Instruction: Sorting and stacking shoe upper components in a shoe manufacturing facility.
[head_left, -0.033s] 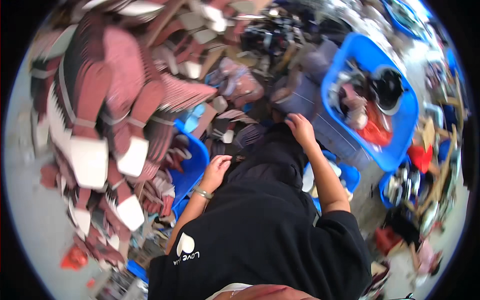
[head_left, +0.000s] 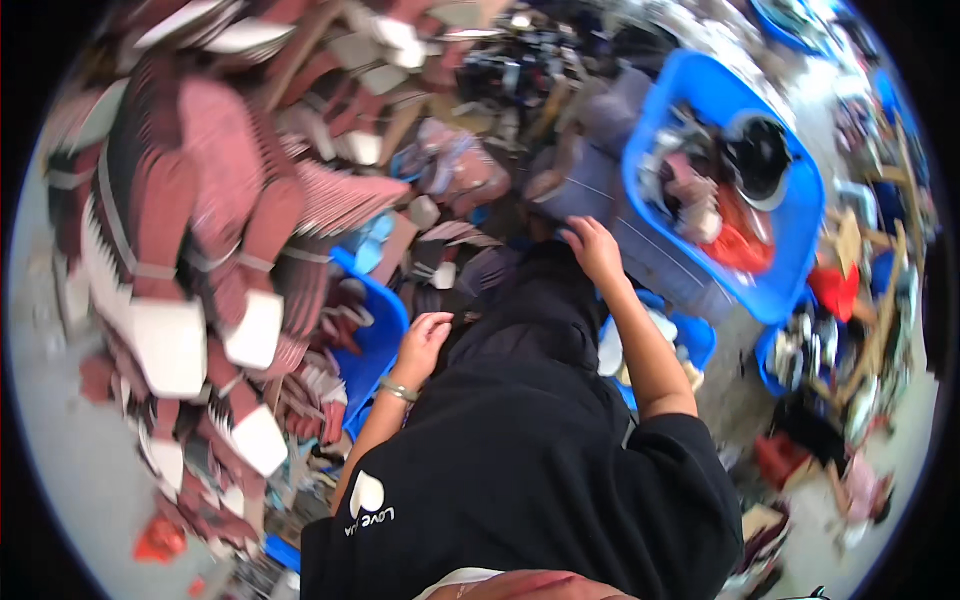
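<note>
Grey floor (head_left: 738,365) shows beside the blue tub (head_left: 690,75); left hand (head_left: 423,345) and right hand (head_left: 597,252) loosely uncurled.

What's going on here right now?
A person in a black shirt has both hands out and seems to hold nothing. The left hand is near a blue container; the right hand is beside the dark trousers, short of a blue tub holding mixed items, one bright red. Banded bundles of dark red and white pieces are piled on the left.
</note>
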